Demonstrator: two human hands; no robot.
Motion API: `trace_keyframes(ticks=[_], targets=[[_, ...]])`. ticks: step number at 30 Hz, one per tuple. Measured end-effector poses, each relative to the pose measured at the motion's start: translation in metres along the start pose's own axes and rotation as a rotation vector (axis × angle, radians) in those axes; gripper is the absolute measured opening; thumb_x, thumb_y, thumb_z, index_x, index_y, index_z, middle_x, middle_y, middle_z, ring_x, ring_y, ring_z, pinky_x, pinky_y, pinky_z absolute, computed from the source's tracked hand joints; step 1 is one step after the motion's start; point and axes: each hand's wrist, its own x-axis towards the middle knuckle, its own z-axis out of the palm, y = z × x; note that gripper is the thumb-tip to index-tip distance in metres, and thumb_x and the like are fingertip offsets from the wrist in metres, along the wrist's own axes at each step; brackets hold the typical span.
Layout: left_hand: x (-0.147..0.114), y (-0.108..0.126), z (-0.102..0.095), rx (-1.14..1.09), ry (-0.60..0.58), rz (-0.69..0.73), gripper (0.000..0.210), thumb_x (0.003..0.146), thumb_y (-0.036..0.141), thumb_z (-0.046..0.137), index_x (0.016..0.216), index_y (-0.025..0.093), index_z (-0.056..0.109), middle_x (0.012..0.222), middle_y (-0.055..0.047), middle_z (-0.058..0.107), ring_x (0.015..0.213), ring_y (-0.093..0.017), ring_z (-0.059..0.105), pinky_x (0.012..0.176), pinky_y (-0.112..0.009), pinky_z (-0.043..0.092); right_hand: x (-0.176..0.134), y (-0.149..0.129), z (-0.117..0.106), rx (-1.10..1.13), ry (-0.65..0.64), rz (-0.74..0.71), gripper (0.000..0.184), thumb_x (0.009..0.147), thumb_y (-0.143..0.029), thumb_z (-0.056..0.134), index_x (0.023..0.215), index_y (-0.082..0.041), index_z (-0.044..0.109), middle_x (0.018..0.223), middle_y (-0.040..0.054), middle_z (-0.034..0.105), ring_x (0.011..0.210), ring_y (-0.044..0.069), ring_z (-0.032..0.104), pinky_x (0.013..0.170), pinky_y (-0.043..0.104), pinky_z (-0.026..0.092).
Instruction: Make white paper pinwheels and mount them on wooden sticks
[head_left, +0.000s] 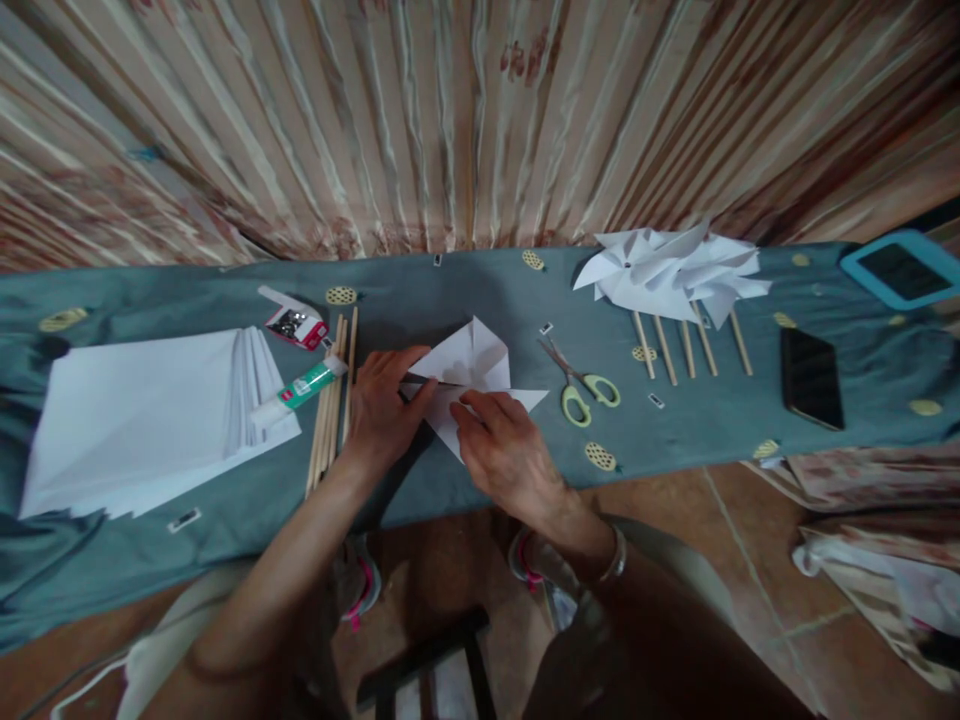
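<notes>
A white sheet of paper [480, 362], cut and creased into triangular flaps, lies at the middle of the cloth-covered table. My left hand [384, 400] grips its left edge between thumb and fingers. On the paper's near side, my right hand [504, 445] has curled fingers pinching a flap close to the centre; the fingertips partly hide what is between them. Green-handled scissors [576, 385] rest just right of the paper, blades slightly apart. Left of my left hand, several wooden sticks [327, 420] lie side by side, with a green and white glue tube [304, 390] across them.
A stack of white paper [142, 410] covers the left side, beside an opened red and white box [296, 325]. Finished paper pinwheels [667, 270] on sticks lie at back right. A phone [811, 380] and a blue-framed tablet [904, 270] lie farther right. A curtain [450, 130] hangs behind.
</notes>
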Motion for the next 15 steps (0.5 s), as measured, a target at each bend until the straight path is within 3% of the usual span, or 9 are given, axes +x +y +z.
trace_keyframes(ticks=[7,15], targets=[[-0.001,0.003,0.007,0.010,-0.032,0.122,0.027,0.090,0.024,0.056,0.115,0.021,0.066,0.095,-0.005,0.070,0.094,-0.023,0.060,0.086,-0.037,0.049,-0.005,-0.009,0.001,-0.036,-0.115,-0.020,0.033,0.092,-0.011,0.049,0.123,-0.007,0.061,0.118,0.0160,0.066,0.101,0.027,0.056,0.088,0.042,0.052],[-0.003,0.001,0.017,0.126,-0.043,0.282,0.032,0.094,0.027,0.051,0.123,0.020,0.064,0.097,-0.008,0.066,0.094,-0.025,0.056,0.085,-0.039,0.049,-0.004,-0.010,-0.002,-0.002,-0.140,-0.018,0.034,0.092,-0.009,0.047,0.124,-0.005,0.059,0.115,0.0154,0.067,0.100,0.026,0.054,0.088,0.042,0.053]])
